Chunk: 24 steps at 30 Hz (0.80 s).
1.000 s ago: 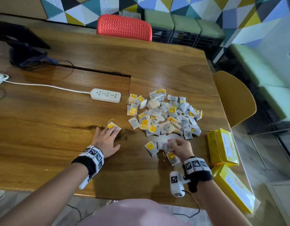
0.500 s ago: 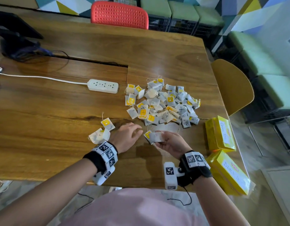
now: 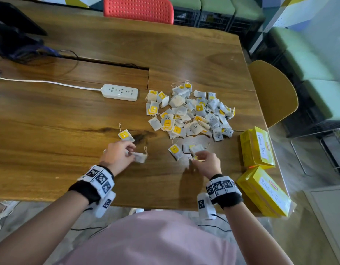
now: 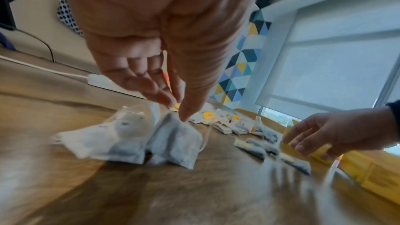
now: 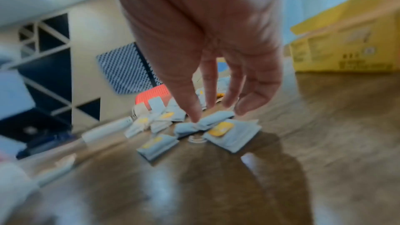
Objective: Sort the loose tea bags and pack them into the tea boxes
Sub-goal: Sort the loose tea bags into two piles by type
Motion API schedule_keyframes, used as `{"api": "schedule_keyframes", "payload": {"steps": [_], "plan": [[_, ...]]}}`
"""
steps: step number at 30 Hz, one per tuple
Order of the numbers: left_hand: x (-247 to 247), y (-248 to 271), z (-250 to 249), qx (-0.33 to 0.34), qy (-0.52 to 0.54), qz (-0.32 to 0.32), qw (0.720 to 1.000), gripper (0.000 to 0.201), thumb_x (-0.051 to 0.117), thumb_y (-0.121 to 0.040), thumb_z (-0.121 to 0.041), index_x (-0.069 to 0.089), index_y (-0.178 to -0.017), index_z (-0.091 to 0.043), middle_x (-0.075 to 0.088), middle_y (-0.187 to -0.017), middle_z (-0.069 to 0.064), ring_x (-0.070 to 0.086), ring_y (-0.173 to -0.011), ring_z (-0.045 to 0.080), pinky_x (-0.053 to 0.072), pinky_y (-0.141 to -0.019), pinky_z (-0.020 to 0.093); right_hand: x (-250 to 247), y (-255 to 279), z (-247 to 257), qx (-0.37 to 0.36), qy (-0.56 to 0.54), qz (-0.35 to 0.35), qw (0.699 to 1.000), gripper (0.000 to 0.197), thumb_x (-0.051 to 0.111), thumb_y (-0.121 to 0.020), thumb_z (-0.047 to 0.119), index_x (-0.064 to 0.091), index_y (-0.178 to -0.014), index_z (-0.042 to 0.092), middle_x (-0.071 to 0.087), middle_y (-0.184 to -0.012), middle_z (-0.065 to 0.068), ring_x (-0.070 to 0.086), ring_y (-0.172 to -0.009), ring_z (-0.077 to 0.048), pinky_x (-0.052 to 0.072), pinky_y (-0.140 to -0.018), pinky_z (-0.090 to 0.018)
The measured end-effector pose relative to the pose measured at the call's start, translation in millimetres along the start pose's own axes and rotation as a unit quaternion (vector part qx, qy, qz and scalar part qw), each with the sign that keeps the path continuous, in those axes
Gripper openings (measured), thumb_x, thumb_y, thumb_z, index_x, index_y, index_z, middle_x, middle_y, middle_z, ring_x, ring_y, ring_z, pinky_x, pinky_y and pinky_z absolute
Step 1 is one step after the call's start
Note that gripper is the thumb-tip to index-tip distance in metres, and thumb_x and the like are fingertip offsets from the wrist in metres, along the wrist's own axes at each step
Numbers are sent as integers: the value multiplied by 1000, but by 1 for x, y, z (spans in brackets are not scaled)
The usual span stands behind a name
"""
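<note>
The loose tea bags (image 3: 190,111) are lying heaped mid-table (image 3: 50,142), left of the closed Green Tea box (image 3: 258,146) and Black Tea box (image 3: 264,194). The right hand (image 3: 205,163) is pinching a bag at the heap's near edge; the left hand (image 3: 117,157) is pinching two bags (image 4: 134,136) aside. Checking each bag's mark before parting it should be keeping the kinds separate.

**Both hands low over the desk**

Both forearms reach forward from the near edge, each wrist wrapped in a black band with a marker cuff. The left hand (image 3: 118,154) hangs palm down, its thumb and fingers pinched together at the tips. The right hand (image 3: 206,163), further right, points its fingertips (image 5: 195,115) downward, loosely spread.
</note>
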<state>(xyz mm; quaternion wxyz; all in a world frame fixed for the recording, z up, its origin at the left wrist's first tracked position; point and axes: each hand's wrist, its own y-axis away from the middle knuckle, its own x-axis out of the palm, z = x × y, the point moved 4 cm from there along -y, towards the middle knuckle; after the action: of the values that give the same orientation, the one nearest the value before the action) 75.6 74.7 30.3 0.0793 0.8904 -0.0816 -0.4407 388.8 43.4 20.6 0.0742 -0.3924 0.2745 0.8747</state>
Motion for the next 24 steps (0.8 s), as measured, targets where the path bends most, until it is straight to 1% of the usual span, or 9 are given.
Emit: {"api": "schedule_keyframes", "payload": {"steps": [2,5,7,10,13,15,18,21,24], "plan": [[-9,6,11,5,-69,-28,997,23,69,-80,-21,66,-102,-28,64,-104,-4,62,-89,20,53,-71,34,-7,-5,-9,8,82,-42,996,41,72,-80,24,61,-120,19,51,-121,-12,54,-110,-28,46,-97,-36],[-8,12,8,37,-41,-46,997,26,67,-82,-19,65,-106,-27,63,-104,-6,61,-85,20,52,-67,33,2,-10,-14,24,116,7,993,51,78,-75,26,58,-122,18,46,-124,-13,49,-115,-29,41,-98,-32],[-4,13,2,56,-5,-51,997,28,66,-83,-19,64,-109,-26,62,-99,-11,61,-86,16,53,-70,32,9,-14,-16,14,118,13,993,39,78,-76,21,63,-111,15,57,-119,-12,54,-109,-27,44,-89,-29],[8,14,-7,74,40,-39,996,28,64,-85,-21,63,-113,-26,61,-94,-17,61,-78,8,55,-70,33,9,-13,-15,2,104,27,994,22,78,-76,15,67,-95,13,67,-96,-5,61,-94,-20,48,-77,-26],[20,15,-21,109,72,0,991,28,65,-87,-19,63,-115,-22,62,-97,-13,61,-78,4,55,-71,28,11,-1,-10,19,-52,97,994,17,79,-77,18,65,-85,14,63,-76,3,58,-70,-9,48,-64,-22],[27,14,-33,145,67,43,986,28,63,-89,-20,63,-117,-22,61,-104,-9,60,-82,2,50,-71,19,17,11,-1,47,-238,187,952,10,71,-85,13,64,-91,9,63,-78,-1,58,-64,-8,48,-59,-21],[34,12,-56,194,64,94,974,30,64,-90,-23,62,-120,-22,59,-117,-7,59,-90,5,48,-77,19,22,20,14,91,-418,276,861,8,52,-95,7,60,-94,9,60,-81,-6,58,-67,-13,48,-60,-25],[36,10,-75,229,83,97,965,31,63,-92,-25,62,-122,-20,59,-117,-6,59,-91,6,42,-81,12,28,24,24,134,-469,308,817,19,40,-100,15,55,-103,4,59,-83,-11,60,-64,-16,48,-53,-24],[37,7,-86,242,109,76,961,29,63,-92,-22,64,-121,-19,63,-112,-6,57,-87,4,37,-75,3,32,25,29,144,-469,336,804,36,33,-103,26,55,-116,0,63,-87,-10,60,-65,-15,48,-51,-21]]}}
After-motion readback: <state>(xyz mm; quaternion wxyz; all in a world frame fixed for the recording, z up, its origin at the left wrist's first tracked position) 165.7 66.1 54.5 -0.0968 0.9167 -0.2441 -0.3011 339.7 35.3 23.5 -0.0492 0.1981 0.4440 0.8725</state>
